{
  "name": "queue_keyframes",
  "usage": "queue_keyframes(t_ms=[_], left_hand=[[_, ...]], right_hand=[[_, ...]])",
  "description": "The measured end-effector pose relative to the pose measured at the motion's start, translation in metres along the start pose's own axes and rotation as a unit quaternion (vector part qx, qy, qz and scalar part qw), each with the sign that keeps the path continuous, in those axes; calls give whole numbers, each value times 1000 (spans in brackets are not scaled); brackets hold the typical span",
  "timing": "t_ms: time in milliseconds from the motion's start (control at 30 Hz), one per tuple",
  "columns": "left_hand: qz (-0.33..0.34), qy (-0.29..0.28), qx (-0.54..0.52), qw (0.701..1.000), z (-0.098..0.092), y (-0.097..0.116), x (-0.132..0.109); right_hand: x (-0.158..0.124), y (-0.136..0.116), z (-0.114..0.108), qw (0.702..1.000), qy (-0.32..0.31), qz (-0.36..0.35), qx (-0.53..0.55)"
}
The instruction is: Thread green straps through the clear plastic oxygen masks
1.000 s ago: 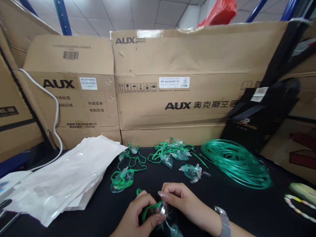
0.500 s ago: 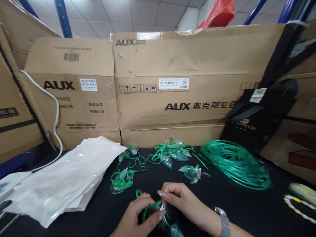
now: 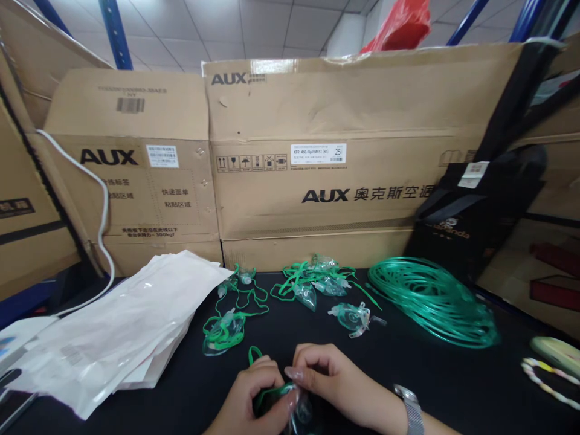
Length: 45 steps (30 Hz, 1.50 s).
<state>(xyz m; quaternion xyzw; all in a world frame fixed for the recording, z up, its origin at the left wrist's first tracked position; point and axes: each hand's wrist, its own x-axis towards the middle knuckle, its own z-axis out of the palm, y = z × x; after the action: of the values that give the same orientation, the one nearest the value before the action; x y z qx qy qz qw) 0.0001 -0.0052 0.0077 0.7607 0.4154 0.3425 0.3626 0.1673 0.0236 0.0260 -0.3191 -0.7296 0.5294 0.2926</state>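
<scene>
At the bottom centre my left hand (image 3: pixel 251 399) and my right hand (image 3: pixel 333 380) are both closed around a clear green-tinted mask with a green elastic strap (image 3: pixel 290 406), pinching it between the fingertips. A loop of its strap sticks out above my left fingers. Further out on the black table (image 3: pixel 435 380) lie several more masks with green straps: one (image 3: pixel 224 329) just beyond my left hand, one (image 3: pixel 353 315) beyond my right hand, and a tangled bunch (image 3: pixel 315 279) behind them. My right wrist wears a metal watch (image 3: pixel 410 405).
A stack of white paper-and-film pouches (image 3: pixel 118 326) lies at the left. A coil of green tubing (image 3: pixel 430 299) lies at the right, with a black bag (image 3: pixel 480 205) behind it. Cardboard AUX boxes (image 3: pixel 326 151) wall off the back. A white cable (image 3: pixel 102 205) hangs at left.
Both hands have dropped slightly toward the frame's bottom edge and closed tighter on the mask; the strap is bunched lower between the fingers. Nothing else on the table moved.
</scene>
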Motion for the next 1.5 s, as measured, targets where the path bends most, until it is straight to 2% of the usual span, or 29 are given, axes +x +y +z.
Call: queue_keyframes(t_ms=[433, 1100, 1500], left_hand=[[-3, -14, -14, 1000, 0, -5, 0], [37, -33, 2, 999, -1, -11, -2], [51, -25, -1, 998, 0, -19, -4]], right_hand=[[-1, 0, 1, 1000, -14, -4, -8], [-1, 0, 1, 999, -35, -4, -37], [0, 3, 1, 998, -44, -4, -35]])
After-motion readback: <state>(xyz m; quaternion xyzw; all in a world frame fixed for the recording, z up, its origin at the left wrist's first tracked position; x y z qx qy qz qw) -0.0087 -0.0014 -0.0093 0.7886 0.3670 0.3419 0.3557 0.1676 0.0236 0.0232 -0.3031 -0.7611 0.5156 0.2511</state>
